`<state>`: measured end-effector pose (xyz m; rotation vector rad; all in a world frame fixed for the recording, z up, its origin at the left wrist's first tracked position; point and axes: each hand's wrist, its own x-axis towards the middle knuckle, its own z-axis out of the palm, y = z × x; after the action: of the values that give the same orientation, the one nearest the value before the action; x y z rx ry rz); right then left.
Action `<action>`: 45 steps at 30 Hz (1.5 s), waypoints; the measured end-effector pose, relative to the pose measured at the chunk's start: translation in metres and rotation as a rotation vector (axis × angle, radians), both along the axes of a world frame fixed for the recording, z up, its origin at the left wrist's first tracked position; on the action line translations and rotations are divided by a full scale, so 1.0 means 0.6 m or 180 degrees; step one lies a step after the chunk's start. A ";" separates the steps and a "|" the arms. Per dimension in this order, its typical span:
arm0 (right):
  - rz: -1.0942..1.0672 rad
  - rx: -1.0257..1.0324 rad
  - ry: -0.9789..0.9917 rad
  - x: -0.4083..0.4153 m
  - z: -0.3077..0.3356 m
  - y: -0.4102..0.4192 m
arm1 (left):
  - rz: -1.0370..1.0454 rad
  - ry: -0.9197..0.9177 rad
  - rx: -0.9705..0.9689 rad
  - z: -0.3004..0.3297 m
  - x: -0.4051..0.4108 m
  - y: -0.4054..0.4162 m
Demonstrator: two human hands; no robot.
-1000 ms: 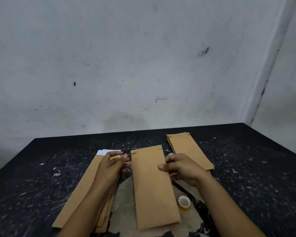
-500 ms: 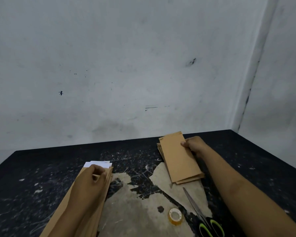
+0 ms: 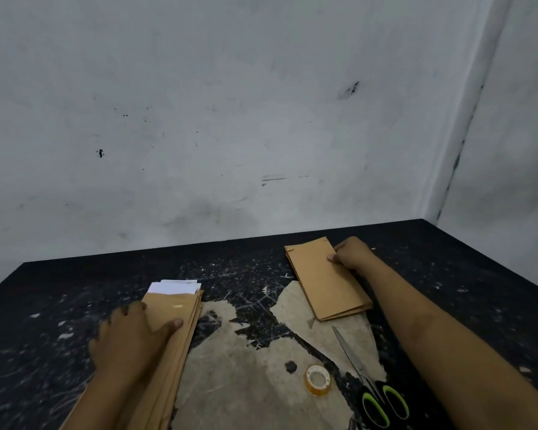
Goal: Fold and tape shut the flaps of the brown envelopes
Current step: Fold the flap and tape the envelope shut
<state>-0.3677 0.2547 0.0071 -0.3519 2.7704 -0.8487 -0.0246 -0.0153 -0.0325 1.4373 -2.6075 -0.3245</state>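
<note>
Black table (image 3: 75, 305) — left hand (image 3: 131, 339) flat on envelope stack (image 3: 180, 318), right hand (image 3: 351, 252) pinching finished pile (image 3: 323, 283).

I'm looking at brown envelopes (image 3: 326, 283), white paper (image 3: 174, 287) peeking out, a black surface (image 3: 448, 274) (scratched, worn to grey patches), a yellowish tape roll (image 3: 318, 380), and green-and-black scissors (image 3: 382, 405) handles.
</note>
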 end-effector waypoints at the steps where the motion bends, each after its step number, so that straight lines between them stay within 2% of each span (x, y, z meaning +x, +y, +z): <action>1: -0.0037 -0.0049 0.0014 0.001 -0.003 0.000 | 0.0047 0.0008 0.0007 -0.002 0.001 -0.002; 8: -0.0064 -0.0197 0.0163 0.020 -0.005 0.005 | 0.0198 0.0288 0.0108 0.009 0.010 0.000; 11: -0.0027 -0.0391 0.0253 0.039 -0.002 0.005 | 0.0165 0.0623 0.0206 0.013 0.019 -0.017; 13: -0.0017 -0.0540 0.0222 0.052 0.001 0.009 | 0.0016 0.1063 0.0321 0.024 0.026 -0.027; 17: 0.0095 -0.0856 0.0104 0.088 -0.006 0.015 | -0.0071 0.1930 0.0819 0.055 0.047 -0.030; 21: 0.0386 -0.0947 0.0000 0.141 -0.015 0.008 | -0.0156 0.2395 0.1686 0.070 0.057 -0.039; 24: 0.0622 -0.1090 -0.0003 0.190 -0.020 0.000 | -0.0461 0.2530 0.2418 0.075 0.051 -0.019; 28: 0.1059 -0.1457 -0.0394 0.268 -0.011 -0.010 | -0.0740 0.2463 0.3087 0.065 0.024 0.035; 31: 0.1474 -0.1841 -0.1176 0.316 -0.003 -0.016 | -0.0910 0.2509 0.3676 0.048 0.003 0.078; 33: 0.1650 -0.2117 -0.1656 0.334 -0.005 -0.020 | -0.0950 0.2542 0.3853 0.043 -0.006 0.102; 35: 0.1701 -0.2197 -0.1870 0.338 -0.011 -0.023 | -0.0973 0.2635 0.3704 0.040 -0.011 0.114; 36: 0.1743 -0.2152 -0.1897 0.337 -0.014 -0.024 | -0.1030 0.2656 0.3431 0.040 -0.012 0.114; 39: 0.1912 -0.1917 -0.1850 0.336 -0.017 -0.023 | -0.1471 0.2343 0.2197 0.039 -0.010 0.099; 41: 0.1941 -0.1800 -0.1750 0.334 -0.019 -0.023 | -0.1595 0.2129 0.1606 0.039 -0.011 0.094; 45: 0.1914 -0.1618 -0.1631 0.325 -0.023 -0.023 | -0.1597 0.2308 0.1101 0.041 -0.010 0.094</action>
<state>-0.1725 0.2411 -0.0070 -0.8556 1.8032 -1.2373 -0.0305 0.0408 -0.0081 0.5159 -2.2854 -1.1513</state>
